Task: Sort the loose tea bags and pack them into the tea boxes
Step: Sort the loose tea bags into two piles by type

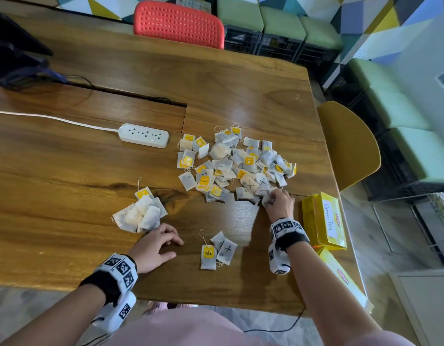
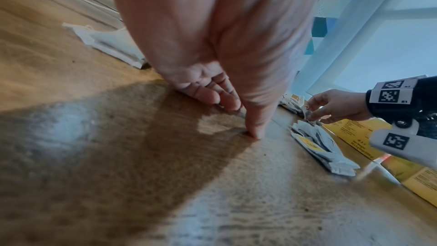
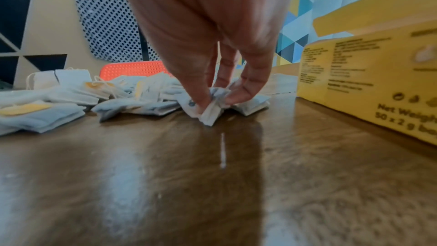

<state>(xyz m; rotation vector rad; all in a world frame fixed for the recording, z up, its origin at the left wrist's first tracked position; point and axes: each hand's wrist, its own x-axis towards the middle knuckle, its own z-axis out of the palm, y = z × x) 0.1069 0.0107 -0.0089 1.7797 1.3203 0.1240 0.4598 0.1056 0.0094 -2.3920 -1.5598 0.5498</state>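
A big pile of loose tea bags (image 1: 237,164) lies mid-table. My right hand (image 1: 278,202) reaches into its near right edge, thumb and fingers pinching a white tea bag (image 3: 211,108) that touches the table. A sorted heap of tea bags (image 1: 141,212) sits at the left, just beyond my left hand (image 1: 158,247), which rests on the wood with loosely curled fingers (image 2: 227,100) and holds nothing. A small group of three tea bags (image 1: 217,250) lies between my wrists. A yellow tea box labelled "Green Tea" (image 1: 324,221) stands right of my right hand, a second yellow box (image 1: 340,275) nearer.
A white power strip (image 1: 144,135) with its cord lies behind the piles on the wooden table (image 1: 66,186). A red chair (image 1: 178,23) stands at the far side and a yellow chair (image 1: 350,143) at the right edge. Dark gear (image 1: 13,53) occupies the far left corner.
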